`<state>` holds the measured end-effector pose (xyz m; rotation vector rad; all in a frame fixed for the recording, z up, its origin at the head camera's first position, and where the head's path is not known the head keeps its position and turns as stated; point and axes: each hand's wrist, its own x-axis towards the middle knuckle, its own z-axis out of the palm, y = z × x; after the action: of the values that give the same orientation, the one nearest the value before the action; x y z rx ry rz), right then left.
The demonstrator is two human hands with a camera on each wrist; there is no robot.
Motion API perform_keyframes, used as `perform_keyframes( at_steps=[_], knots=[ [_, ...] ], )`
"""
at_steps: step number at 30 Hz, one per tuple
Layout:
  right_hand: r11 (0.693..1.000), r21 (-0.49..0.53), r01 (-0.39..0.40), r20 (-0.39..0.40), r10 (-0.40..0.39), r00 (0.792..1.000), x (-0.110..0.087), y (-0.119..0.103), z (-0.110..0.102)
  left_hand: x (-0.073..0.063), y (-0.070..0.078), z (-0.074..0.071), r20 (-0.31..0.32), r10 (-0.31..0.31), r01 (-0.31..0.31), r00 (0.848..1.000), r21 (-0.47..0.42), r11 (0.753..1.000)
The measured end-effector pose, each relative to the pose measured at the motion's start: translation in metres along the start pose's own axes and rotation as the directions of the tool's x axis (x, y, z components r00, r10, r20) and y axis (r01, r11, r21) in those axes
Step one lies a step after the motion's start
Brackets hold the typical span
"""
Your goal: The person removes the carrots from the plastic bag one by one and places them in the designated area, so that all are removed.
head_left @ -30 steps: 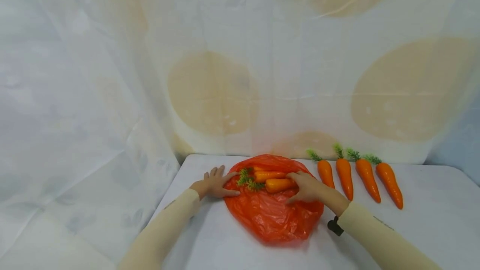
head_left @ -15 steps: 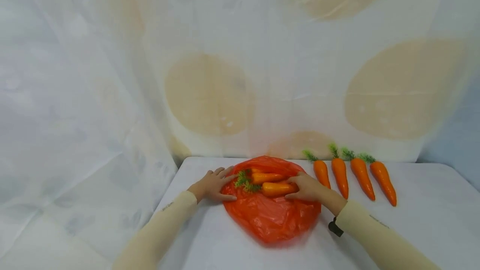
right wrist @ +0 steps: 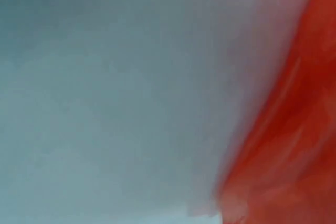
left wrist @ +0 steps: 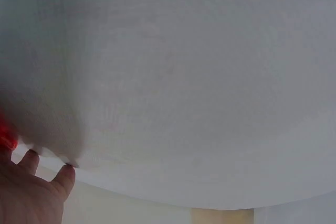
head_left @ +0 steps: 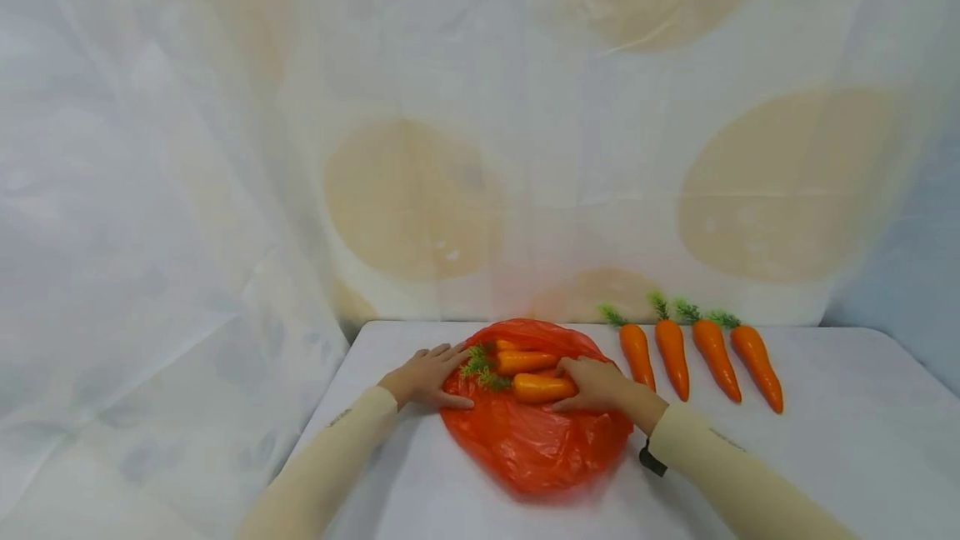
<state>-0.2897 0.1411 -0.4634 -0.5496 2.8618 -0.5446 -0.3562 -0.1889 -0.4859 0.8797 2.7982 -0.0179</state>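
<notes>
A thin red plastic bag lies spread on the white table. Several orange carrots with green tops lie at its opening, tops to the left. The nearest carrot has its tapered end between the thumb and fingers of my right hand, which grips it from the right. My left hand rests along the bag's left edge, its fingers fairly straight and the thumb apart, touching the plastic near the green leaves. In the left wrist view, its fingertips show at the table surface.
To the right of the bag, several more carrots lie in a row with tops pointing away. A curtain with tan round spots hangs behind the table. A dark strapped device hangs under the right wrist.
The whole head view has shifted a little, so everything appears slightly farther left. Both hands keep nearly the same places on the bag and carrot.
</notes>
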Motion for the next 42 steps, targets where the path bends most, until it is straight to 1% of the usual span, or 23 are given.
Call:
perform_keyframes(
  at_steps=[3, 5, 8, 11, 14, 17, 20, 24, 27, 32, 36, 42],
  knots=[
    [1.0, -0.03, -0.009, 0.017, 0.01, 1.0, 0.001, -0.004, 0.005, 0.0, -0.001, 0.003, 0.023, -0.02, 0.02, 1.0, -0.015, 1.0],
    [0.999, -0.035, 0.0, 0.03, 0.001, 1.0, 0.002, -0.005, 0.006, 0.0, -0.001, 0.006, 0.037, -0.037, 0.038, 0.999, -0.019, 0.999],
    [1.0, -0.005, 0.01, 0.052, -0.009, 0.999, 0.002, -0.007, 0.005, 0.001, -0.003, 0.01, 0.049, -0.066, 0.067, 0.997, -0.021, 0.998],
    [1.0, 0.017, -0.002, 0.065, 0.001, 0.998, 0.003, -0.007, 0.005, 0.001, -0.003, 0.012, 0.05, -0.077, 0.079, 0.996, -0.034, 0.996],
    [0.999, 0.03, -0.013, 0.062, 0.011, 0.998, 0.004, -0.008, 0.004, 0.001, -0.002, 0.01, 0.05, -0.074, 0.076, 0.996, -0.046, 0.996],
    [0.999, 0.047, 0.004, 0.049, -0.006, 0.999, 0.004, -0.009, 0.002, 0.001, -0.001, 0.007, 0.053, -0.073, 0.075, 0.996, -0.046, 0.996],
    [0.997, 0.082, 0.003, 0.057, -0.007, 0.998, 0.003, -0.011, 0.002, 0.002, -0.002, 0.011, 0.039, -0.069, 0.071, 0.997, -0.052, 0.996],
    [0.993, 0.115, 0.013, 0.068, -0.021, 0.997, 0.002, -0.01, 0.007, 0.002, 0.0, 0.014, 0.052, -0.073, 0.075, 0.996, -0.051, 0.996],
    [0.991, 0.115, 0.061, 0.053, -0.068, 0.996, 0.003, -0.008, 0.008, 0.002, 0.002, 0.012, 0.073, -0.079, 0.082, 0.994, -0.046, 0.996],
    [0.985, 0.11, 0.13, 0.03, -0.134, 0.991, 0.002, -0.005, 0.008, 0.001, 0.002, 0.013, 0.086, -0.079, 0.081, 0.993, -0.03, 0.996],
    [0.982, 0.142, 0.124, 0.025, -0.129, 0.991, 0.002, -0.003, 0.008, 0.001, -0.001, 0.016, 0.085, -0.081, 0.084, 0.993, -0.02, 0.996],
    [0.979, 0.156, 0.129, -0.005, -0.13, 0.991, 0.003, 0.0, 0.005, 0.002, -0.002, 0.015, 0.079, -0.073, 0.077, 0.994, -0.045, 0.996]
  ],
)
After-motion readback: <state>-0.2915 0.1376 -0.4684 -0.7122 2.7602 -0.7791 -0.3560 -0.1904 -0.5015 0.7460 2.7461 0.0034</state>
